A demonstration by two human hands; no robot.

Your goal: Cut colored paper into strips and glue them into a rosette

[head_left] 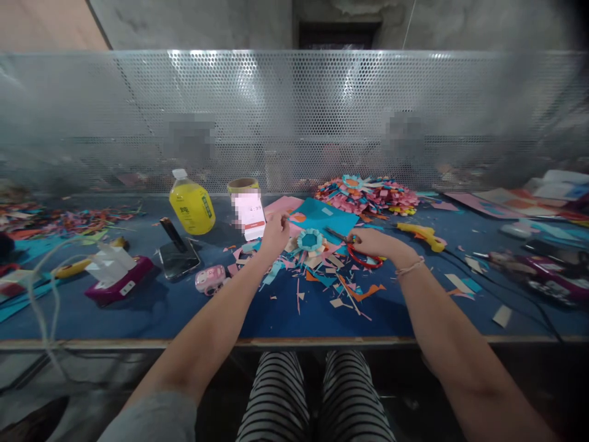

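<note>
My right hand (368, 242) is closed on a pair of scissors (367, 263) with red handles; the blades point left over a sheet of teal paper (324, 215). My left hand (277, 233) is closed, fingertips drawn together near a small orange paper piece (297, 217). Whether anything is between those fingers I cannot make out. Between my hands lies a paper rosette (311, 240) with a pale blue ring and teal centre. Paper scraps (335, 263) in pink, orange, cream and blue lie around it.
Behind stands a heap of paper flowers (368, 197). A phone (251, 215), a yellow bottle (192, 205) and a tissue pack (120, 276) are to the left. A yellow glue gun (423, 235) with a cord lies right. A perforated metal panel (285, 92) closes off the back.
</note>
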